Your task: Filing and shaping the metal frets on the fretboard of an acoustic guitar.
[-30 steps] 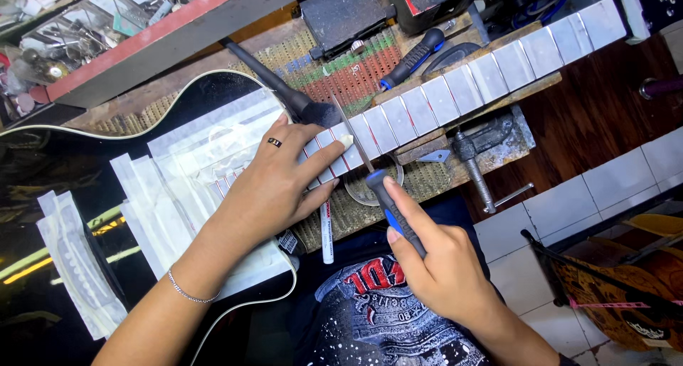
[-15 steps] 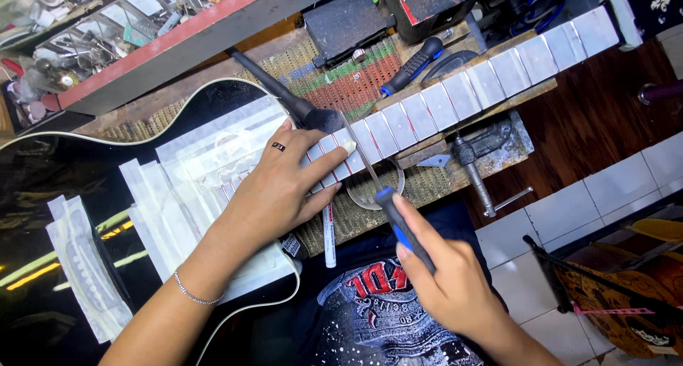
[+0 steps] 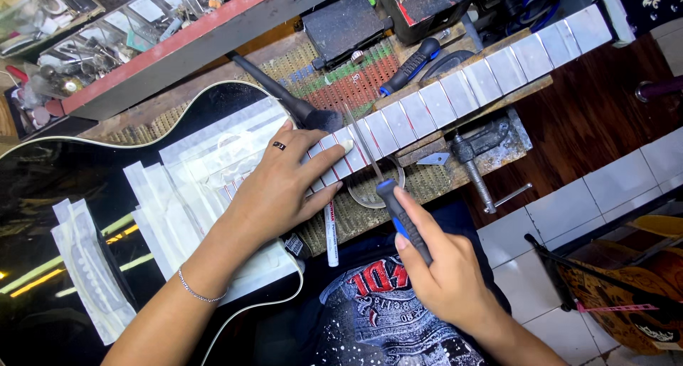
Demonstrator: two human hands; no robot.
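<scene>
A: Step? Right hand [image 3: 445, 277] gripped round one file [image 3: 388, 184], tip across the taped fretboard [image 3: 462, 96] of the black guitar [image 3: 85, 195]; left hand [image 3: 281, 184] flat, fingers spread, pinning the neck.
B: Fret dressing, I'd judge. Next needs short level strokes.
A: Counts: one marker [image 3: 331, 227], one clamp [image 3: 477, 170], two hands.

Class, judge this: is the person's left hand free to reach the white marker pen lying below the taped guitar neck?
Probably yes: the left hand rests just beside the white marker pen, nothing lying between them.
</scene>
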